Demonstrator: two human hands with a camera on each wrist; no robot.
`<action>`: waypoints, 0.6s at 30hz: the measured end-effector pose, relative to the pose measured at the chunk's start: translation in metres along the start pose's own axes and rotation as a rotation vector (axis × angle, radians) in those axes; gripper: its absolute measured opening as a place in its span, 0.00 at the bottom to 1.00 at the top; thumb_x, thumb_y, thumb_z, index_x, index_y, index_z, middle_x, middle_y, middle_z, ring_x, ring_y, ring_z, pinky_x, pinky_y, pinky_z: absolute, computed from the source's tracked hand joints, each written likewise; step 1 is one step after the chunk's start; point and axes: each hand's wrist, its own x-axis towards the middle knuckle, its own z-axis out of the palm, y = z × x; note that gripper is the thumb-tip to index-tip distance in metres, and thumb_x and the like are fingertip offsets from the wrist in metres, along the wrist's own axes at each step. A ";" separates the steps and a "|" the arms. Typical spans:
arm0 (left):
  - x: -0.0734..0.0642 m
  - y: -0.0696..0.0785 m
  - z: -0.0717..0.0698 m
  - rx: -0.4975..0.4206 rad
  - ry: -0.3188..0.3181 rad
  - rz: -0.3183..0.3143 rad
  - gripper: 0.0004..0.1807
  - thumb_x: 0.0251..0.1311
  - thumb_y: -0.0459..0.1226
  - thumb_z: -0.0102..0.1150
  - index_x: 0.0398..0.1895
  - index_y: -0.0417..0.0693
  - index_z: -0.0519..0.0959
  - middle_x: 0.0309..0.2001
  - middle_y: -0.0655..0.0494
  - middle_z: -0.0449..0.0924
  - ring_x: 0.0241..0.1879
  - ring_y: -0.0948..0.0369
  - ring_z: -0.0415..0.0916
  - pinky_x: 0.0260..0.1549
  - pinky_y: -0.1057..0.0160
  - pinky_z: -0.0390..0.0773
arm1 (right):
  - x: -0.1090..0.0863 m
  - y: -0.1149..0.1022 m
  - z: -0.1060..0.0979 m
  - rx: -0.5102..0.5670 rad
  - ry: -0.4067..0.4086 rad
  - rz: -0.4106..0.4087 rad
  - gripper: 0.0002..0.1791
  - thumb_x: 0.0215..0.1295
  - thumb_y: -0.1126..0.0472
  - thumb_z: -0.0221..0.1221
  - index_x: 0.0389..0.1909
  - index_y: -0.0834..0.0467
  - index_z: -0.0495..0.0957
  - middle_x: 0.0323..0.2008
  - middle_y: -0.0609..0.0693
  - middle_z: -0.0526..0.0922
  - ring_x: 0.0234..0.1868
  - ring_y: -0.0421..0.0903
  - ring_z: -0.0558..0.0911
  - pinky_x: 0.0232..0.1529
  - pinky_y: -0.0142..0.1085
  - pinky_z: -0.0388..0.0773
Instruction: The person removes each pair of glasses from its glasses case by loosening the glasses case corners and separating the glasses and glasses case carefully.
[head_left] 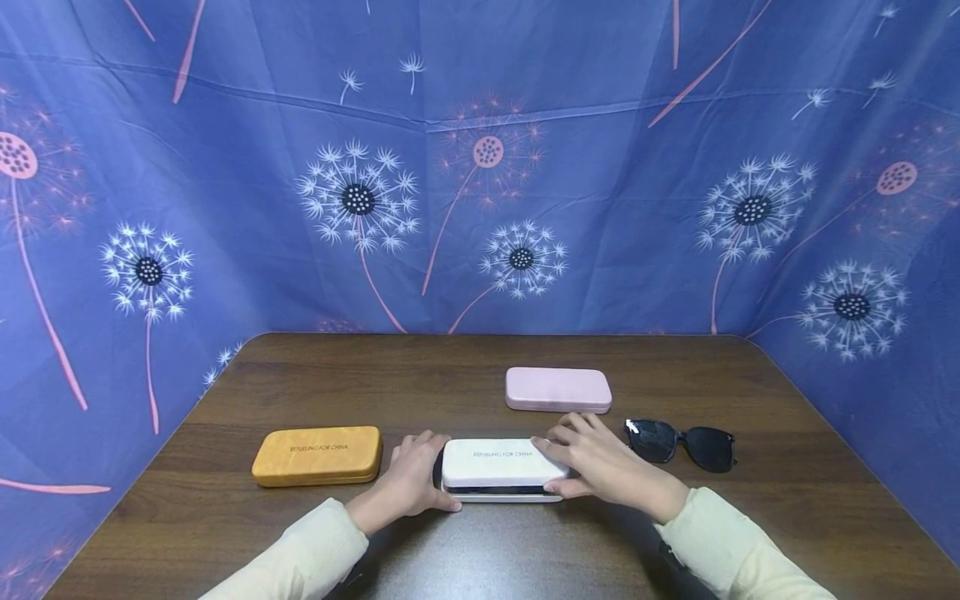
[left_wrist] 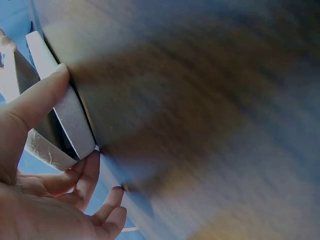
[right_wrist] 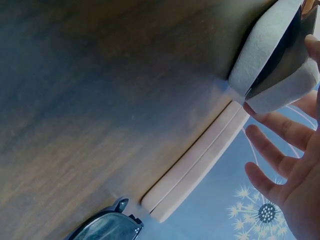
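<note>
A white glasses case [head_left: 495, 468] with printed lettering sits at the middle of the table, its lid a little raised over a dark gap. My left hand [head_left: 408, 477] grips the left end of its base, thumb on the front edge, fingers around the end and behind. On the lid's right end, my right hand [head_left: 596, 458] has its thumb at the front and fingers over the top and toward the back. Both wrist views show the parted case [left_wrist: 75, 122] from its ends. What lies inside is too dark to make out.
Left of the hands lies a closed yellow glasses case [head_left: 318, 457]. A closed pink glasses case [head_left: 558, 389] is behind the white one. Black sunglasses [head_left: 678, 443] lie to the right of the right hand. A blue dandelion-print cloth [head_left: 600, 208] hangs around the wooden table [head_left: 420, 358].
</note>
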 end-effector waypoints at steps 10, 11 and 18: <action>0.001 0.000 0.001 -0.011 -0.017 -0.015 0.46 0.24 0.47 0.78 0.52 0.39 0.71 0.51 0.41 0.73 0.51 0.42 0.67 0.49 0.45 0.64 | 0.003 0.002 -0.006 0.072 -0.109 0.032 0.27 0.60 0.41 0.53 0.55 0.53 0.74 0.45 0.49 0.80 0.46 0.48 0.73 0.48 0.47 0.68; 0.001 0.000 0.001 -0.012 -0.016 -0.015 0.46 0.23 0.47 0.78 0.53 0.39 0.71 0.51 0.41 0.73 0.51 0.42 0.67 0.49 0.45 0.64 | 0.003 0.002 -0.006 0.075 -0.113 0.032 0.27 0.60 0.41 0.52 0.55 0.53 0.74 0.45 0.49 0.80 0.46 0.47 0.73 0.48 0.47 0.68; 0.000 0.000 0.001 0.008 0.001 -0.014 0.47 0.22 0.48 0.78 0.52 0.38 0.72 0.50 0.42 0.74 0.51 0.42 0.67 0.47 0.45 0.65 | 0.004 0.006 -0.005 0.083 -0.106 0.020 0.27 0.61 0.42 0.52 0.55 0.54 0.74 0.46 0.49 0.80 0.47 0.46 0.72 0.47 0.45 0.67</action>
